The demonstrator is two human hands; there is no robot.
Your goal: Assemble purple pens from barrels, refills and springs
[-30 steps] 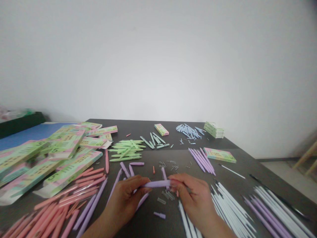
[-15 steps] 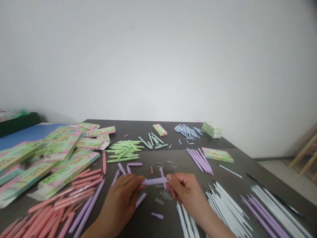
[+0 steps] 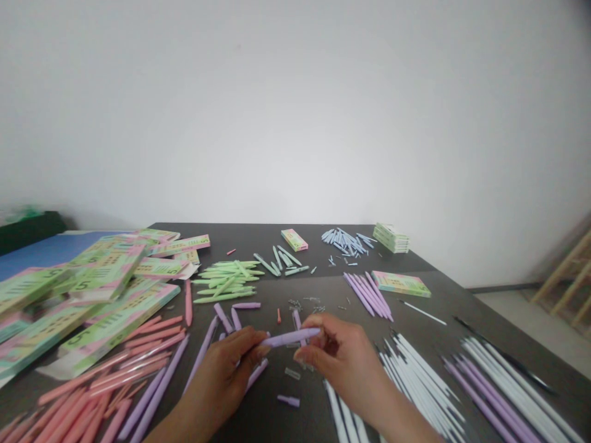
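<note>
In the head view, the left hand (image 3: 226,363) pinches one end of a smooth purple pen (image 3: 295,336) between thumb and bent fingers, with hardly any gap. The pen is long and round, thins to a point, and sits up over the dark, flat tabletop (image 3: 263,424), between the two hands. The right hand (image 3: 351,357) is at the pointed end, fingers curled and thumb a little apart; I cannot tell if they touch the pen or grip something small. Just below lie a see-through little tube (image 3: 292,373) and a stubby purple piece (image 3: 289,400). To the right are skinny white sticks (image 3: 420,381) with dark ends. On the left are shiny pinkish-red pens (image 3: 69,415), and farther back, light green pens (image 3: 228,280). The flat card boxes (image 3: 111,271) are green, pink and yellow. Some show a big "5"; the smaller print is too blurry to read.
</note>
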